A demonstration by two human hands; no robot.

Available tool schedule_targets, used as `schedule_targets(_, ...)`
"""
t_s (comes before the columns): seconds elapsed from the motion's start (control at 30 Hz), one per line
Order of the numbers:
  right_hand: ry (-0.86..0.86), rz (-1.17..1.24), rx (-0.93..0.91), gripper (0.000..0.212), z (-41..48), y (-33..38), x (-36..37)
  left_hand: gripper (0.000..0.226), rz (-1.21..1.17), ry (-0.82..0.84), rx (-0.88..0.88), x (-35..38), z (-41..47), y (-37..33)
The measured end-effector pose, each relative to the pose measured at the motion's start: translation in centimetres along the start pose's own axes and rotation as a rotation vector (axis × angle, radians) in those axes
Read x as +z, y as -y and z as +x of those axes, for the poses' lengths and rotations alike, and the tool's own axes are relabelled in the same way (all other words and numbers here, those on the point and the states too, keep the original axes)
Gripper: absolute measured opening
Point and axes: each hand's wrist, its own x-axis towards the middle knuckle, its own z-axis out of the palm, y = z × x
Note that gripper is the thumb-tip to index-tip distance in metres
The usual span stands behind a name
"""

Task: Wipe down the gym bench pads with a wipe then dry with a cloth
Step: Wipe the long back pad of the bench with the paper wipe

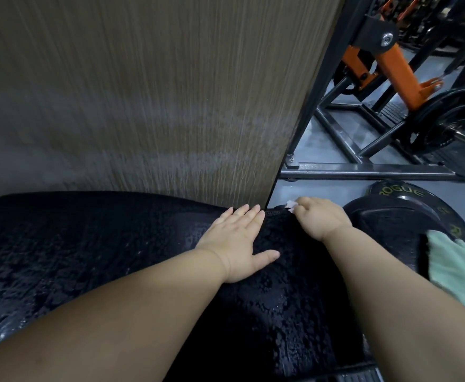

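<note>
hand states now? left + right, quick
Left hand: open, pressed flat on the bench pad.
Right hand: closed, pinching a white wipe at the pad's edge.

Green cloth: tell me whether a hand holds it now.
No: the green cloth lies apart from the left hand and the right hand.

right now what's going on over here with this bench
A person is wiping a black gym bench pad. The left hand rests flat on it, and the right hand pinches a small white wipe at its far edge. The pad glistens wet. A green cloth lies untouched to the right, beside a Rogue weight plate.
</note>
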Motion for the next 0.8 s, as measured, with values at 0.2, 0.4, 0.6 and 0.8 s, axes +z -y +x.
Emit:
schedule_targets(0.2, 0.016, -0.031, -0.228, 0.039, -0.7, 7.6, 1.1, 0.080, 0.005, 0.022, 0.041, -0.8, -2.3, 2.7)
schedule_targets(0.4, 0.051, -0.008, -0.320, 0.036, -1.1, 9.9, 1.3, 0.100, 0.052, 0.042, -0.067, -1.3, -5.7, 8.2)
schedule_targets(0.6, 0.084, -0.017, -0.179, 0.037, -1.0, 5.5, -0.1, 0.101, 0.039, -0.035, -0.078, -1.0, -6.6, 10.0)
schedule_targets(0.8, 0.043, -0.057, -0.152, 0.029, -1.0, 9.2, 0.7, 0.084, 0.035, -0.068, -0.072, -0.7, -6.6, 10.3)
